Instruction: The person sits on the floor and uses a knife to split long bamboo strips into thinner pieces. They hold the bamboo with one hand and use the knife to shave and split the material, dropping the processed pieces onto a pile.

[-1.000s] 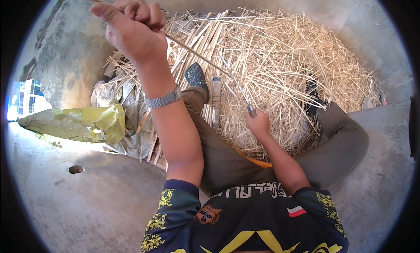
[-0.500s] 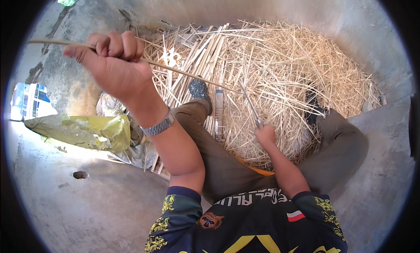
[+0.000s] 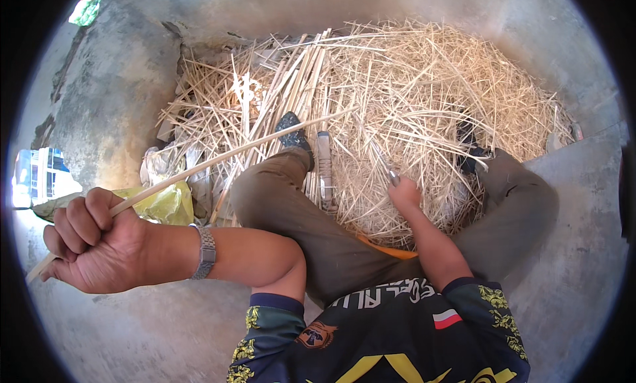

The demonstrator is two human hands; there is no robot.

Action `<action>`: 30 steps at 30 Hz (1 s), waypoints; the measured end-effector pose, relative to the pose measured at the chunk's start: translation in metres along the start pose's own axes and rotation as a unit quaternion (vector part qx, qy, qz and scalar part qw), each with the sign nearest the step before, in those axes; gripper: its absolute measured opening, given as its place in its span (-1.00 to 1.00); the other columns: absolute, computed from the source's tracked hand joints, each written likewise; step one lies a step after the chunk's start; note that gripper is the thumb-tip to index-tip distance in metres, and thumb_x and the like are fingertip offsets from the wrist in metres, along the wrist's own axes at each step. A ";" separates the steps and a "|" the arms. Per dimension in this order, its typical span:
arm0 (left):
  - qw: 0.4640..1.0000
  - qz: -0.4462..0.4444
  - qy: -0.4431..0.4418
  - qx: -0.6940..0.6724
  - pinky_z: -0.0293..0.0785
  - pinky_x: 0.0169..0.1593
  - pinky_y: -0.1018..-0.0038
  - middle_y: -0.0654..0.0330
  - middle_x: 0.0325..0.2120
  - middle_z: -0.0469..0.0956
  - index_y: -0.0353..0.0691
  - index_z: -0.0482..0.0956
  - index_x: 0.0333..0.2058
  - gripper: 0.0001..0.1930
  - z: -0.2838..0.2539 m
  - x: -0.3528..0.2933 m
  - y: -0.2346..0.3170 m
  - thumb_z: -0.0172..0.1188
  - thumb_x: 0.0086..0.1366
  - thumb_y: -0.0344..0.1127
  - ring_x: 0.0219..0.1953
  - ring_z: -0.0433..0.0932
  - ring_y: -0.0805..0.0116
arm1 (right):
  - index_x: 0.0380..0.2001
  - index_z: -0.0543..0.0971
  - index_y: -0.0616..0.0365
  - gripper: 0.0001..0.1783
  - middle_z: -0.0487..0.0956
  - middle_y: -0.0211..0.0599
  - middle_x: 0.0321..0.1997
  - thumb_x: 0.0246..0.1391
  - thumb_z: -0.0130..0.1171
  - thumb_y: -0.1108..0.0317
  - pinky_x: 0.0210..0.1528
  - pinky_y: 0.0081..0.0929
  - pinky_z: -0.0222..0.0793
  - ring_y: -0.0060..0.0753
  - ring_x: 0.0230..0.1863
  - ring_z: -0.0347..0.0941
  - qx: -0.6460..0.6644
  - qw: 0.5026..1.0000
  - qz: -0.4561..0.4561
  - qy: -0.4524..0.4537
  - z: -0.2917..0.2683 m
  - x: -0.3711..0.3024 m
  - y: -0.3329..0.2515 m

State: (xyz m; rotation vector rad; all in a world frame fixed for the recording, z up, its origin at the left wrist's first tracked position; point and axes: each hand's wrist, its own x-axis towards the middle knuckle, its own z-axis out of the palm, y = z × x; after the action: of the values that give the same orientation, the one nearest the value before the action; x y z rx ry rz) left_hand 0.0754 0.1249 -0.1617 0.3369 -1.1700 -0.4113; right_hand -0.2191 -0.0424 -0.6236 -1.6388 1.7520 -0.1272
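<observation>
Head cam: since the last frame the left hand (image 3: 99, 240) has swung down and out left, and the strip went with it. From here I see that fist wrapped round the pale strip (image 3: 199, 167), far tip over the straw pile (image 3: 517, 105). I'd guess light, springy, maybe splintery, so I'd hold it mid-length. Right hand (image 3: 404, 194): curled round a thin-bladed tool (image 3: 394, 177).

Shavings pile (image 3: 437, 98), with a wall (image 3: 424, 5) behind it.
Left of the pile lie long strips (image 3: 298, 78), and farther left a plastic sheet (image 3: 171, 204). The left hand (image 3: 99, 240) is also to its left; the held strip (image 3: 218, 159) reaches from there over the pile. The right hand (image 3: 405, 194), with a knife (image 3: 393, 178), is over its near part.
</observation>
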 end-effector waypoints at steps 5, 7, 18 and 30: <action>0.991 0.018 0.088 0.099 -0.14 -0.59 0.55 0.37 -0.79 0.07 -0.02 0.19 -0.67 -0.33 -0.024 0.012 -0.011 -0.37 0.48 0.34 -0.71 -0.02 0.54 | -0.28 0.65 0.12 -0.69 0.66 -0.05 -0.35 0.02 0.21 0.13 -0.17 -0.12 0.49 0.03 -0.29 0.61 0.033 0.999 -0.020 -0.008 0.000 0.003 -0.019; 0.976 0.048 0.140 0.158 -0.11 -0.59 0.55 0.35 -0.77 0.07 -0.05 0.21 -0.65 -0.32 -0.015 0.013 -0.030 -0.41 0.50 0.31 -0.69 0.01 0.51 | -0.32 0.62 0.19 -0.67 0.64 -0.08 -0.38 0.02 0.22 0.12 -0.18 -0.20 0.48 -0.03 -0.32 0.59 0.059 0.997 -0.007 -0.044 -0.005 -0.005 -0.026; 0.949 0.075 0.230 0.203 0.11 -0.53 0.55 0.35 -0.62 0.15 -0.11 0.25 -0.48 -0.41 0.037 0.021 -0.103 -0.41 0.54 0.24 -0.57 0.16 0.46 | -0.50 0.48 0.23 -0.83 0.38 -0.37 -0.67 -0.04 0.27 0.40 -0.76 -0.43 0.20 -0.51 -0.77 0.28 0.318 0.937 0.118 -0.086 0.024 0.028 0.014; 0.962 -0.025 0.171 0.213 -0.10 -0.60 0.51 0.37 -0.65 0.01 -0.08 0.13 -0.50 -0.33 0.016 0.024 -0.179 -0.09 0.32 0.47 -0.68 0.01 0.51 | -0.44 0.48 0.20 -0.81 0.38 -0.43 -0.70 0.09 0.22 0.32 -0.77 -0.42 0.20 -0.54 -0.79 0.27 0.337 0.935 0.073 -0.082 -0.005 0.005 -0.027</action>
State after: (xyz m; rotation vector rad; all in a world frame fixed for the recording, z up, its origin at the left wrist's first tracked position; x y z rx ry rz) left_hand 0.0443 -0.0436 -0.2192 0.7820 -0.9018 -0.1307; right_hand -0.1991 -0.0544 -0.6075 -0.9875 1.4671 -0.4532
